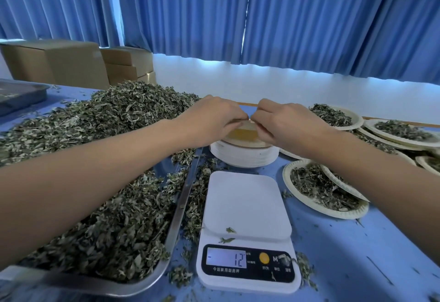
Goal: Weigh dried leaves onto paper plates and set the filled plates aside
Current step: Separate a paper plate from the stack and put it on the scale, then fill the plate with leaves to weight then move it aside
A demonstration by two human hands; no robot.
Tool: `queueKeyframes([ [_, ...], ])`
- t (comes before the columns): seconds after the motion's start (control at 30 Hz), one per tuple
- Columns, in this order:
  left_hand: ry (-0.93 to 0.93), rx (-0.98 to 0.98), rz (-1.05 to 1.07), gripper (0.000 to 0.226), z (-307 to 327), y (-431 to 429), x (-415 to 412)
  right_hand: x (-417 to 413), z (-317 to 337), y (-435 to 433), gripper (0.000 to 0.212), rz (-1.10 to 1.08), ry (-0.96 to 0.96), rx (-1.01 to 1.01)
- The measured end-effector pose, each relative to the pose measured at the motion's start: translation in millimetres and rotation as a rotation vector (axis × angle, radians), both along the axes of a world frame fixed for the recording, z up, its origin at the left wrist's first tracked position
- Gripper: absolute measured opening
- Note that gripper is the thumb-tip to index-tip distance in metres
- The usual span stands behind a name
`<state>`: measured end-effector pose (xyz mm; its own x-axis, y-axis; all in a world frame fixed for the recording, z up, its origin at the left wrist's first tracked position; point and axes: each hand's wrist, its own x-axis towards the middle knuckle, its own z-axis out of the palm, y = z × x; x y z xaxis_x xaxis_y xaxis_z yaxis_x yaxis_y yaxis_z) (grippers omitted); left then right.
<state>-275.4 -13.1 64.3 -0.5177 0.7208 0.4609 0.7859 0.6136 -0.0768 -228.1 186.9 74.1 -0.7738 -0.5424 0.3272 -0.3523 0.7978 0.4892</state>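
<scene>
Both hands reach past the white digital scale (247,209) to a stack of empty paper plates (242,157) behind it. My left hand (212,121) and my right hand (283,123) pinch the raised far edge of the top plate (245,132), fingertips almost meeting. The scale's platform holds only a leaf crumb, and its display shows a minus sign and 12. A big heap of dried leaves (114,116) fills a metal tray (176,218) on the left, under my left forearm. Filled plates (321,190) lie overlapping on the right.
The blue table (357,254) is strewn with leaf bits around the scale. More filled plates (402,132) crowd the far right edge. A second grey tray (21,94) sits far left, cardboard boxes (78,63) behind it, blue curtains along the back wall.
</scene>
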Motion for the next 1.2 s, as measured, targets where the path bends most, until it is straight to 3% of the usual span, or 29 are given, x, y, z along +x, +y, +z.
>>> queueKeyframes([
  [0.13, -0.012, 0.056, -0.077, 0.021, -10.4, -12.6, 32.2, 29.3, -17.9, 8.3, 0.031, 0.204, 0.119, -0.399],
  [0.23, -0.049, -0.019, -0.156, 0.027, -31.6, -29.1, 65.5, 53.3, -44.0, 22.4, 0.025, 0.156, 0.198, -0.773],
  [0.3, -0.047, -0.059, -0.193, 0.028, -46.4, -39.2, 85.8, 71.1, -66.8, 34.0, 0.032, 0.097, 0.204, -0.88],
  [0.4, -0.063, -0.079, -0.241, 0.026, -60.9, -50.2, 108.0, 96.5, -101.6, 50.6, 0.035, 0.055, 0.145, -0.877],
  [0.53, -0.296, 0.082, -0.262, 0.035, -63.0, -56.3, 119.1, 111.6, -118.7, 62.9, 0.045, 0.068, 0.08, -0.808],
  [0.63, -0.291, 0.286, -0.085, 0.054, -61.8, -61.0, 112.7, 116.5, -120.1, 62.5, 0.047, 0.076, 0.064, -0.777],
  [0.7, -0.216, 0.374, 0.103, 0.051, -63.1, -68.3, 104.2, 117.9, -122.1, 62.6, 0.049, 0.075, 0.028, -0.753],
  [0.77, -0.192, 0.272, 0.371, 0.037, -67.1, -79.7, 94.7, 118.7, -124.4, 63.3, 0.05, 0.063, -0.018, -0.736],
  [0.87, -0.388, -0.067, 0.685, 0.033, -77.8, -90.5, 90.4, 120.8, -124.2, 63.4, 0.05, 0.051, -0.04, -0.723],
  [0.97, -0.445, -0.175, 0.665, 0.044, -83.5, -90.0, 90.3, 123.5, -123.0, 61.1, 0.051, 0.052, -0.039, -0.72],
  [1.13, -0.358, -0.179, 0.552, 0.015, -85.6, -82.8, 93.3, 125.9, -122.3, 61.0, 0.051, 0.038, -0.056, -0.712],
  [1.2, -0.356, -0.141, 0.565, 0.016, -86.0, -83.9, 93.1, 126.6, -122.4, 60.5, 0.051, 0.037, -0.061, -0.705],
])
